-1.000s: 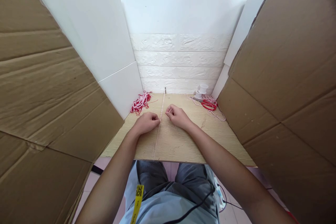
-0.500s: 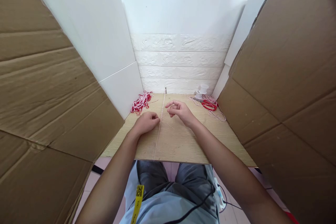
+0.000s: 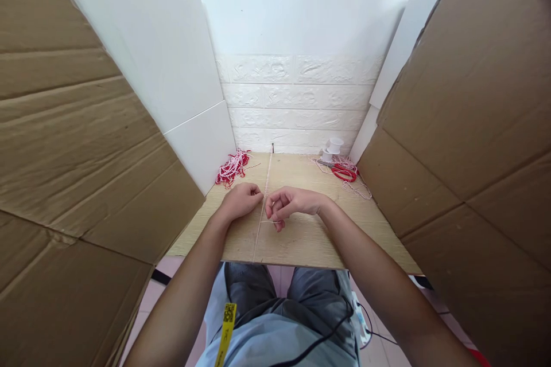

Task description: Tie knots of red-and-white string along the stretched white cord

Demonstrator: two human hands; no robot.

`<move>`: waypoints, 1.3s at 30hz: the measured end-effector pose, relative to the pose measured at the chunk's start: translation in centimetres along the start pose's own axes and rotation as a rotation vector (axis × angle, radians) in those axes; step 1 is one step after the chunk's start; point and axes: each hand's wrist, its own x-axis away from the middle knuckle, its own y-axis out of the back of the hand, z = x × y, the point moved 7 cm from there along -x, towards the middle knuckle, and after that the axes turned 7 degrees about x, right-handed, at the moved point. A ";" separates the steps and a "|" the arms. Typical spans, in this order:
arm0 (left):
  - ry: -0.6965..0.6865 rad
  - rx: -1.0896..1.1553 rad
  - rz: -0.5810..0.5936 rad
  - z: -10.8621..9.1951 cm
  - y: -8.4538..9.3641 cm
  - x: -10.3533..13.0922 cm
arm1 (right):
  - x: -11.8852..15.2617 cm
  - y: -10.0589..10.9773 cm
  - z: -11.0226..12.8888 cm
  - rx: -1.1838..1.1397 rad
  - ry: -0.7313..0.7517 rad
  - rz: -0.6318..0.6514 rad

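A thin pale cord [image 3: 258,235] stretches from a small dark nail [image 3: 272,147] at the wall toward the board's front edge. On its left side, my left hand [image 3: 242,200] is closed, thumb and forefinger pinched at the cord. My right hand [image 3: 295,203] hovers just right of the cord with curled fingers. A short stretch of white thread [image 3: 270,222] runs between its fingertips and the cord. Exactly what lies inside the left pinch is hidden by the fingers.
Red and white yarn [image 3: 233,169] lies in a heap at the back left. Red-handled scissors [image 3: 343,172], white spools [image 3: 333,146] and loose pink-white cord [image 3: 359,188] sit at the back right. Cardboard walls [image 3: 86,126] flank the wooden board [image 3: 301,246].
My right hand has come down and toward me, turning so its fingers point left at the cord, with thread now visible at them. My left hand stays in place.
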 end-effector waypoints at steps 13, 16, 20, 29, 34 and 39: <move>-0.001 0.004 0.013 -0.1 -0.1 0.1 | 0.0 -1.0 -0.1 -0.006 -0.060 0.093; 0.006 0.008 0.027 -0.1 -0.1 0.2 | -0.4 0.3 -0.3 0.034 -0.019 -0.061; -0.007 0.004 0.022 -0.2 -0.1 0.2 | -0.9 2.0 -0.8 0.132 0.044 -0.275; -0.014 -0.023 -0.004 -0.3 0.0 0.2 | 0.1 4.9 -1.3 0.571 -0.011 -0.600; 0.031 -0.067 -0.043 -0.1 0.5 0.2 | -0.4 4.3 -2.2 0.573 -0.022 -0.453; 0.060 -0.101 -0.068 -0.1 0.9 0.3 | -0.6 4.0 -2.7 0.591 -0.052 -0.388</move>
